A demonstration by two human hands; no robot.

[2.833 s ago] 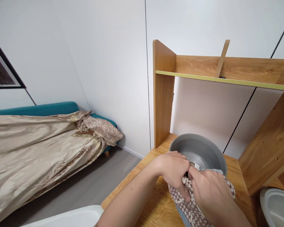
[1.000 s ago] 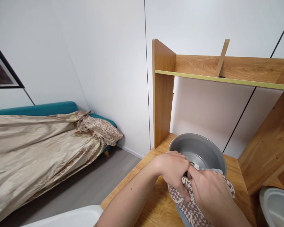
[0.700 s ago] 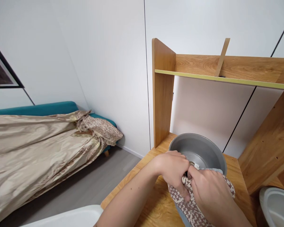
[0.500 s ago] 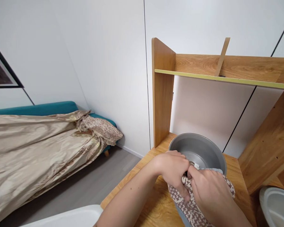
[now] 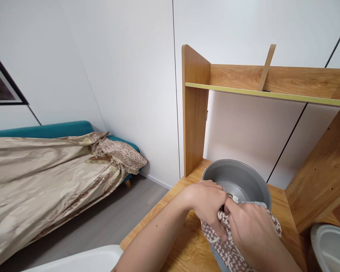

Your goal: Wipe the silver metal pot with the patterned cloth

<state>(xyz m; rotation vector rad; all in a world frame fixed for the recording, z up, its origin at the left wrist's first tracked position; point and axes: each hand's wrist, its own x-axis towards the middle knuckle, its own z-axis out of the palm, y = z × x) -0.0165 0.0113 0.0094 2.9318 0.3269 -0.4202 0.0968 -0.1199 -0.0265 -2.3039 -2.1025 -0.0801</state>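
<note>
A grey metal pot (image 5: 238, 177) stands on a wooden desk (image 5: 184, 245). A brown-and-white patterned cloth (image 5: 229, 255) hangs over the pot's near rim. My left hand (image 5: 208, 206) is closed on the cloth at the rim, fingers curled over it. Just to its right, my right hand (image 5: 251, 230) also clutches the cloth, pressing it against the pot's side. The two hands touch each other. The lower part of the pot is hidden behind the cloth and my hands.
A wooden shelf frame (image 5: 194, 109) rises at the back of the desk against a white wall. A white round container (image 5: 330, 245) sits at the lower right, a white object (image 5: 82, 260) at the lower edge. A teal sofa (image 5: 45, 130) under beige fabric (image 5: 45, 177) stands left.
</note>
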